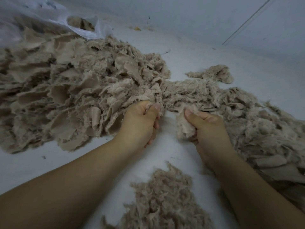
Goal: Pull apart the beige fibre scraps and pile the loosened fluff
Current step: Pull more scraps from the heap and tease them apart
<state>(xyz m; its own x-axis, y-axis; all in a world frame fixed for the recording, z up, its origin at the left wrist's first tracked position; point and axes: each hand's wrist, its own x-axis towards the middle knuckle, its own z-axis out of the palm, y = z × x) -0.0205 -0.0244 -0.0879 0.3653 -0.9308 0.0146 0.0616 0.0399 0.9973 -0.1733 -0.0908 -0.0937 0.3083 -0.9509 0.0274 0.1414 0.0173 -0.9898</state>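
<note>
beige fibre scraps [69, 90] heaped left; left hand [140, 123] and right hand [208, 129] each clench a tuft.

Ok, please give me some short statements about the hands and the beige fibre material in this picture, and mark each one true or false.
1. The right hand grips a clump of beige fibre scrap. True.
2. The left hand lies flat and open on the white surface. False: it is closed, pinching fibres at the edge of the large beige scrap heap.
3. A small pile of loosened beige fluff lies between the forearms. True.
4. The translucent white plastic bag sits at the lower right. False: it is at the upper left.
5. Both hands wear gloves. False: they are bare.
</note>
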